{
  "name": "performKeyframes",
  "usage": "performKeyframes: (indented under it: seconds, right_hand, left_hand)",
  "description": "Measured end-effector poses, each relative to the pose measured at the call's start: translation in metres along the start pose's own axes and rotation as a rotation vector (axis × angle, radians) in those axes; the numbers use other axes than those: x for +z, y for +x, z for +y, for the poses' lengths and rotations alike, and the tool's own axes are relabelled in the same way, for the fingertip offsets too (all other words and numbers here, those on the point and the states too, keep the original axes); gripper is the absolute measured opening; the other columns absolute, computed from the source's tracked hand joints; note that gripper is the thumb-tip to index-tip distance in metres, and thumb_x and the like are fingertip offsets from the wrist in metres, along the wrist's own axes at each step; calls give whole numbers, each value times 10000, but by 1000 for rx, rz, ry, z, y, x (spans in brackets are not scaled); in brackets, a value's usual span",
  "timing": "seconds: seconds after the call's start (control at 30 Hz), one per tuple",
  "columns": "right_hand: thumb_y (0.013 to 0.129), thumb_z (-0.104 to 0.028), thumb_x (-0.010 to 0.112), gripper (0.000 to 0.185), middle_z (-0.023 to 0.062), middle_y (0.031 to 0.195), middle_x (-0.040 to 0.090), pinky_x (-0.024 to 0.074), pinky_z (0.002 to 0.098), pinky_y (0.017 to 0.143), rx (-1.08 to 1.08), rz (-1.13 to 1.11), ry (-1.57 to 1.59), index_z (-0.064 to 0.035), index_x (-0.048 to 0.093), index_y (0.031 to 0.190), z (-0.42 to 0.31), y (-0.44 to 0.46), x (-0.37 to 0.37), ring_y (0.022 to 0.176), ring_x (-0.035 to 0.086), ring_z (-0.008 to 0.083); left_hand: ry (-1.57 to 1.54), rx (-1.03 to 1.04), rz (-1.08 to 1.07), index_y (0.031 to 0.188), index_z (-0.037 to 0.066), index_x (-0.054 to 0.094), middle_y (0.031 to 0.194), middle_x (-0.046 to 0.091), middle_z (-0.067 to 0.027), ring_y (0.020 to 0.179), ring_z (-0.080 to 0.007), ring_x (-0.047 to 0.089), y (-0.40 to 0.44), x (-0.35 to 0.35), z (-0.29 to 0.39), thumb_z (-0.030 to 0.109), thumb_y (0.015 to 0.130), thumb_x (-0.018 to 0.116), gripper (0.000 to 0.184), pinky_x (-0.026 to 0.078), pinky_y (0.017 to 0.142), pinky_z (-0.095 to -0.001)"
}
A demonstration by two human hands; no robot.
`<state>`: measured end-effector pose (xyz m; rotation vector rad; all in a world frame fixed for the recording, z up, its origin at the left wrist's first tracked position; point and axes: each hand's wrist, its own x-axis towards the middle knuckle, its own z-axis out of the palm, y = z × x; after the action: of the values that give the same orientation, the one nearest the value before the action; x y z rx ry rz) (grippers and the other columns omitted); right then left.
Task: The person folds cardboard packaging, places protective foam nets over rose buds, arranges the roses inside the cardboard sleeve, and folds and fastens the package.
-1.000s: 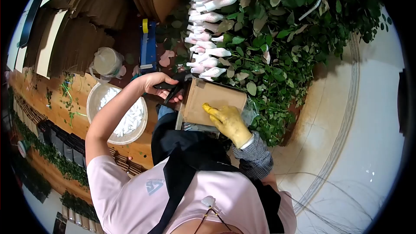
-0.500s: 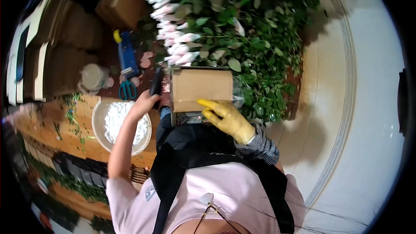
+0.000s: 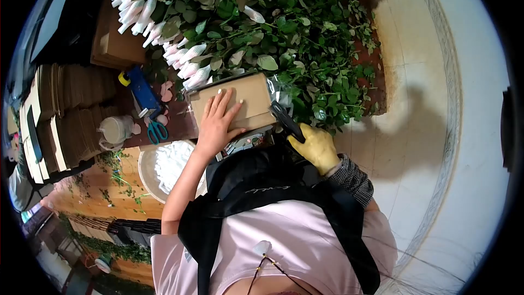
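Observation:
My left hand [image 3: 219, 122], bare, lies flat with fingers spread on a piece of brown cardboard [image 3: 254, 98]. The cardboard rests in a dark-edged frame, with clear plastic [image 3: 279, 90] sticking out at its right end. My right hand [image 3: 316, 148], in a yellow glove, is closed round a long black tool [image 3: 286, 122] that looks like a stapler. The tool's front end meets the cardboard's lower right corner; whether its jaws grip the edge I cannot tell. Just beyond the cardboard lie many leafy stems [image 3: 284, 38], with white netted flower heads [image 3: 188, 63] on the left.
Left of the cardboard are teal scissors [image 3: 158, 131], a blue tool [image 3: 145, 95] with a yellow end and a pale tub [image 3: 117, 130]. A round basket [image 3: 146, 166] of small white pieces stands by my left arm. Stacks of cardboard [image 3: 71, 90] fill the far left.
The black tool has passed from my left hand to my gloved right hand. My left hand has moved right onto the cardboard, and the view has shifted.

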<state>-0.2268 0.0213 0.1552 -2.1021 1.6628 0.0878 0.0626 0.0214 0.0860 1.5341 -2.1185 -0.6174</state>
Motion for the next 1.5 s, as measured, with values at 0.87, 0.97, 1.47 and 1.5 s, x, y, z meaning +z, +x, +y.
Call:
performKeyframes:
  seconds: [0.87,0.97,1.47,1.5]
  right_hand:
    - [954,-358,676,342,33,740,646,514,252,584,192,-786,981,-47,590,1069,60,56,67,633,604,112]
    - [969,-302,663,307,22,841,666,512,239,652,128,-688,1027,-31,619,1107,80,56,104,720,614,97]
    - [804,-456,740,564,233,1028,693,546,438,723,-614,-683,34,-49,620,1175,-102,50,33,843,661,450]
    - [853,-446,721,533,165,1010,717,544,419,758,-661,-688,-128,-96,619,1242,-126,48,29,882,683,383]
  left_hand:
    - [71,-57,-57,1073,249,777,1537,413,-94,1460,-360,296,-1,18,-7,228,826,728,253,219,1183,-508]
    - [42,-26,-28,1110,189,753,1512,440,-125,1431,-360,345,-1,12,-8,174,818,731,293,243,1177,-489]
    - [-771,-512,370,1451,-80,261,1361,462,-273,1304,-316,456,-76,-26,81,293,940,663,750,357,1100,-384]
    - [-786,-539,429,1422,-75,321,1345,473,-253,1274,-292,465,-91,-16,58,257,928,667,689,367,1087,-381]
